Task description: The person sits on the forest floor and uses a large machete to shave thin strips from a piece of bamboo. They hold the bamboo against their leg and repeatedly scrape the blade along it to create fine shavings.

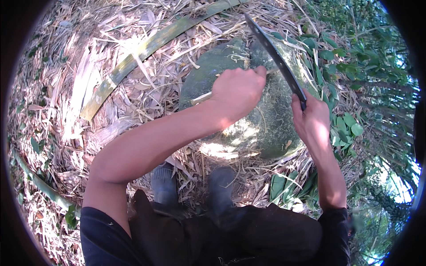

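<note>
My left hand (pixel 239 91) is closed round a thin pale strip (pixel 202 98) that looks like split bamboo or wood. One end sticks out on the left of the fist and the other on the right, toward the blade. In my right hand (pixel 313 116) is a machete (pixel 277 55) with a long dark blade, tilted up and to the left. Below both hands lies a broad greenish, moss-covered boulder (pixel 277 119), with pale shavings on its top. My left forearm hides part of it.
A long split bamboo length (pixel 146 49) lies across dry leaf litter at the far left. Another green stalk (pixel 42 184) rests at the lower left. Leafy plants (pixel 341 66) crowd the right side. My dark boots (pixel 221 188) stand close to the boulder's near edge.
</note>
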Tool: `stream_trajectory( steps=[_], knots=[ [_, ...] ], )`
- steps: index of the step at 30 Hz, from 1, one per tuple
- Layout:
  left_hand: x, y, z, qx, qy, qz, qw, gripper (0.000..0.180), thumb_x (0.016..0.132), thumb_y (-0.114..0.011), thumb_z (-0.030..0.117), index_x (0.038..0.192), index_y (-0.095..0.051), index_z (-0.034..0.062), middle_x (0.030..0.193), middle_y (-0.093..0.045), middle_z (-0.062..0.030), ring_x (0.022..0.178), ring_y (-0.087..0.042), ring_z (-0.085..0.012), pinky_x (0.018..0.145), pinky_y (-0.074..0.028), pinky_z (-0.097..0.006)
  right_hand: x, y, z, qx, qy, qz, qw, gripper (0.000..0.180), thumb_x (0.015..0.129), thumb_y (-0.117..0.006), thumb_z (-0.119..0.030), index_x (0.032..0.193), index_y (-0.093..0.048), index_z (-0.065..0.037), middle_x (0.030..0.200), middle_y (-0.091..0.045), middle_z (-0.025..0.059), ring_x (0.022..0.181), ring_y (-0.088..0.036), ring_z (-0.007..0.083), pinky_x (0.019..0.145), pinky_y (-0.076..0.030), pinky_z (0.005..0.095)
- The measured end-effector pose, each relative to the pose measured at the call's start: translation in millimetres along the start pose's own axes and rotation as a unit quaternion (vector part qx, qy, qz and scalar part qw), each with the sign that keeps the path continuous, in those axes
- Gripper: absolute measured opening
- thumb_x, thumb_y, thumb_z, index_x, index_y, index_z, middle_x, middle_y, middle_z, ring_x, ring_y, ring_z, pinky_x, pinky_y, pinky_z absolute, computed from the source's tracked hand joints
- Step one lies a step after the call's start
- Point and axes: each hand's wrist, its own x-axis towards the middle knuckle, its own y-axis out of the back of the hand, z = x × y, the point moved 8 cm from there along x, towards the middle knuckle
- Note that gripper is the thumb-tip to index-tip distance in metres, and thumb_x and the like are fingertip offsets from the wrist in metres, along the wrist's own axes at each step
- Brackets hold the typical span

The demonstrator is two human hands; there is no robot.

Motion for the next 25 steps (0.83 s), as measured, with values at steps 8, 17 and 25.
stream_trajectory(
  steps=[8, 17, 25],
  knots=[
    [-5, -15, -4, -0.047, -0.008, -0.020, 0.999, 0.016, 0.094, -0.049, 0.008, 0.107, -0.053, -0.0001, 0.074, -0.069, -0.0192, 0.072, -0.071, -0.0391, 0.063, -0.056, -0.049, -9, -20, 31, 0.110, -0.060, 0.006, 0.992, 0.028, 0.097, -0.063, -0.022, 0.111, -0.069, 0.002, 0.060, -0.055, 0.0066, 0.050, -0.052, 0.0133, 0.047, -0.038, 0.0344],
    [-7, -8, -3, -0.037, -0.027, 0.001, 0.999, 0.016, 0.094, -0.047, 0.007, 0.107, -0.053, 0.0005, 0.079, -0.070, -0.0183, 0.074, -0.071, -0.0389, 0.067, -0.056, -0.049, -28, 33, -10, 0.139, 0.146, 0.212, 0.956, 0.023, 0.096, -0.063, -0.011, 0.116, -0.069, -0.001, 0.066, -0.061, 0.0042, 0.056, -0.053, 0.0091, 0.049, -0.042, 0.0279],
    [-6, -5, -1, -0.046, -0.003, -0.051, 0.998, 0.025, 0.089, -0.054, 0.006, 0.113, -0.059, -0.0017, 0.090, -0.075, -0.0153, 0.088, -0.074, -0.0328, 0.079, -0.059, -0.042, 8, -16, 27, 0.066, -0.082, -0.055, 0.993, 0.017, 0.096, -0.063, -0.021, 0.097, -0.073, -0.007, 0.064, -0.069, 0.0043, 0.045, -0.057, 0.0218, 0.047, -0.045, 0.0370]
  ],
)
